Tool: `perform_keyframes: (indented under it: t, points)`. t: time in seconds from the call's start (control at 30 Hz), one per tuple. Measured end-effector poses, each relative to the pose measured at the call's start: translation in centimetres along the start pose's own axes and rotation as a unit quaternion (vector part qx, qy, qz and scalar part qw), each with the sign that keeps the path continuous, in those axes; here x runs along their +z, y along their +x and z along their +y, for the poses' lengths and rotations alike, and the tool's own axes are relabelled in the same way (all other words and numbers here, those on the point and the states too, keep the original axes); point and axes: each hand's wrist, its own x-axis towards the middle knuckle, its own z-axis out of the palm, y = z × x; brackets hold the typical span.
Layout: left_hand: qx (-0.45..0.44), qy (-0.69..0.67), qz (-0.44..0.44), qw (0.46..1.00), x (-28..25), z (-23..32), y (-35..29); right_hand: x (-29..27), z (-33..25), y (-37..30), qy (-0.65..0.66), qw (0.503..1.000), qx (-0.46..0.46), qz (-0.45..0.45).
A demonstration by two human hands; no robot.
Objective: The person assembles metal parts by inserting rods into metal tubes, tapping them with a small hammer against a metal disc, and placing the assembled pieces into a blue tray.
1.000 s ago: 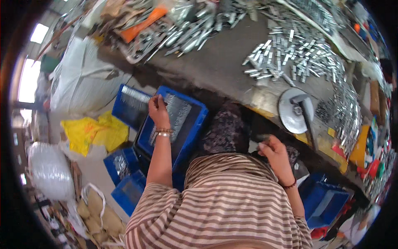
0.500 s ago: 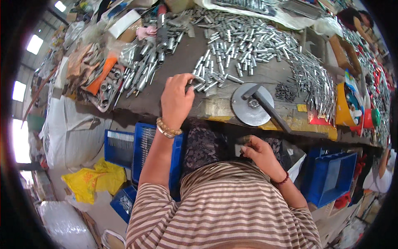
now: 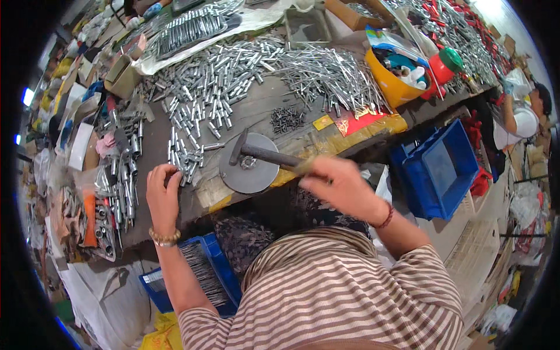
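Observation:
My left hand (image 3: 163, 195), fingers curled and thumb drawn toward the index finger, is at the near left edge of a heap of small silver metal tubes (image 3: 219, 87). Whether a tube is between its fingertips I cannot make out. A hammer (image 3: 265, 153) with a dark head lies across a round grey metal disc (image 3: 251, 182) at the bench's front. Over the end of its handle is my right hand (image 3: 344, 184), smeared by motion. Its fingertips hide the handle end, and I cannot tell whether they grip it.
Behind the disc are a pile of thin metal rods (image 3: 332, 76) and a patch of small dark parts (image 3: 287, 119). A yellow bin (image 3: 385, 87) stands at the right. Below the bench edge are a blue crate (image 3: 440, 169) and a blue tray of rods (image 3: 219, 274). Tools lie left (image 3: 125, 169).
The view has turned to the right, so the bench appears tilted. My right hand has risen from my lap to the hammer's handle end. My left hand remains beside the tubes.

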Motion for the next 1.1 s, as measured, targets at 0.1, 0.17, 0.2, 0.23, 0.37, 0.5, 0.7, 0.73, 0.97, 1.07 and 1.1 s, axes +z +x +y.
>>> perform_keyframes:
  t: [0.1, 0.17, 0.2, 0.23, 0.37, 0.5, 0.7, 0.73, 0.97, 1.07, 1.1]
  points:
    - [0.011, -0.033, -0.008, 0.999, 0.5, 3.1, -1.3, -5.1, 3.2, 2.3, -0.318, 0.928, -0.099, 0.166]
    - [0.039, -0.055, -0.024, 0.997, 1.1, 4.5, -2.1, -8.2, 4.7, 3.6, -0.432, 0.871, -0.124, 0.198]
    - [0.040, -0.056, -0.024, 0.997, 1.6, 5.0, -2.2, -9.3, 5.6, 4.0, -0.475, 0.848, -0.129, 0.195]
    - [0.052, -0.065, -0.039, 0.996, 2.0, 5.6, -2.5, -9.9, 6.3, 4.3, -0.475, 0.848, -0.131, 0.194]
    - [0.094, -0.089, -0.065, 0.989, 3.7, 7.9, -2.9, -11.0, 9.5, 5.0, -0.502, 0.833, -0.201, 0.115]
    - [0.125, -0.067, -0.055, 0.988, 5.5, 9.3, -3.1, -10.3, 9.5, 6.1, -0.481, 0.839, -0.240, 0.083]
    - [0.132, -0.050, -0.038, 0.989, 6.4, 9.5, -3.5, -4.6, 4.3, 5.2, -0.277, 0.928, -0.209, 0.137]
    - [0.121, -0.040, -0.038, 0.991, 6.4, 9.3, -3.6, -3.4, 3.0, 4.7, -0.195, 0.961, -0.145, 0.133]
    - [0.115, -0.057, -0.021, 0.991, 6.5, 9.0, -4.2, 2.1, 0.2, 4.3, -0.051, 0.993, -0.104, -0.021]
    - [0.112, -0.059, -0.016, 0.992, 6.4, 8.7, -4.4, 2.9, 0.6, 5.1, -0.157, 0.972, -0.174, -0.027]
    - [0.113, -0.059, -0.015, 0.992, 6.4, 8.7, -4.4, 3.1, 0.5, 5.2, -0.199, 0.961, -0.190, -0.025]
